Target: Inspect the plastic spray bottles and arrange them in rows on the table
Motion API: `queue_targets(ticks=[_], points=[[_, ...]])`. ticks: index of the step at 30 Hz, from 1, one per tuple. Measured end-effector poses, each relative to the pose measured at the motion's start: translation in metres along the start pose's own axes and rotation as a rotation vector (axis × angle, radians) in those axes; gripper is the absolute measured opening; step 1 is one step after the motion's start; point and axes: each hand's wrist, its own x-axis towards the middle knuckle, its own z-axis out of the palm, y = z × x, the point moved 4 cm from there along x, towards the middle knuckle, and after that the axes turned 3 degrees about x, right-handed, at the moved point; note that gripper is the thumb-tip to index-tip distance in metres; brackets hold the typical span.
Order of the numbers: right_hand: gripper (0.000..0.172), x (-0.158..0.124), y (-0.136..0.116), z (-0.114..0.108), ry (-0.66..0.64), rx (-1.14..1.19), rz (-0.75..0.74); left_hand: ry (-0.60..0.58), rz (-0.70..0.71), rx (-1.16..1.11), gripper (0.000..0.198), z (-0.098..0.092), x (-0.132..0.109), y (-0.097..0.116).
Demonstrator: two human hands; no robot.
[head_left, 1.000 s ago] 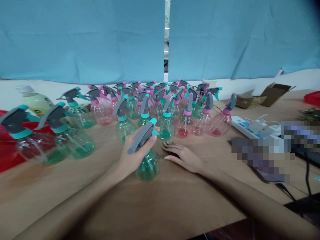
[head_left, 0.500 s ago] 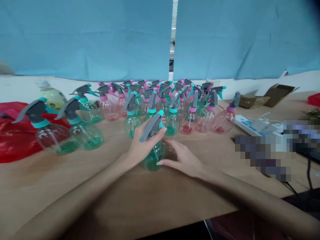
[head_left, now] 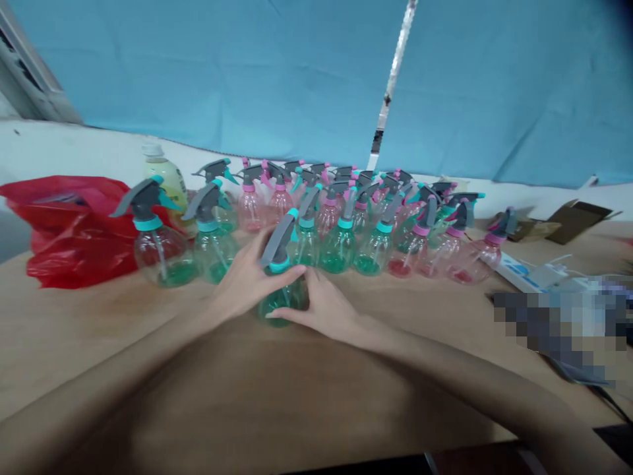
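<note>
A clear green spray bottle (head_left: 279,302) with a grey and turquoise trigger head stands near the middle of the table, some green liquid at its bottom. My left hand (head_left: 247,280) wraps its neck from the left, thumb across the front below the turquoise collar. Around the lower body, from the right, my right hand (head_left: 330,305) is closed, its thumb lying over the front and its other fingers partly hidden behind. Just behind the hands is another green spray bottle (head_left: 337,251). To the left stand two more, the outer spray bottle (head_left: 165,254) beside a red bag.
Several green and pink spray bottles (head_left: 399,260) crowd the back of the table (head_left: 277,396). A red plastic bag (head_left: 84,237) and a yellowish bottle (head_left: 171,181) are at left. A white power strip (head_left: 519,272) and an open cardboard box (head_left: 576,221) are at right.
My view has turned left and tilted. The held spray bottle has shifted left relative to the bottles behind it. My right hand has closed more fully around its body; my left hand keeps its neck.
</note>
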Motion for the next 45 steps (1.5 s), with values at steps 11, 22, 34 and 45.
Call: queue_targets(ticks=[11, 22, 34, 45], points=[[0.076, 0.049, -0.017, 0.028, 0.118, -0.128, -0.067, -0.031, -0.193, 0.025, 0.039, -0.038, -0.063, -0.069], [0.082, 0.088, 0.0, 0.035, 0.151, -0.174, -0.075, -0.178, -0.145, -0.13, 0.014, -0.016, -0.079, -0.082], [0.078, 0.074, -0.009, 0.024, 0.16, -0.155, -0.118, -0.258, -0.137, -0.056, 0.028, -0.015, -0.081, -0.075], [0.024, 0.037, 0.015, -0.062, 0.241, -0.042, 0.055, -0.21, -0.191, -0.129, 0.011, 0.0, -0.084, -0.074]])
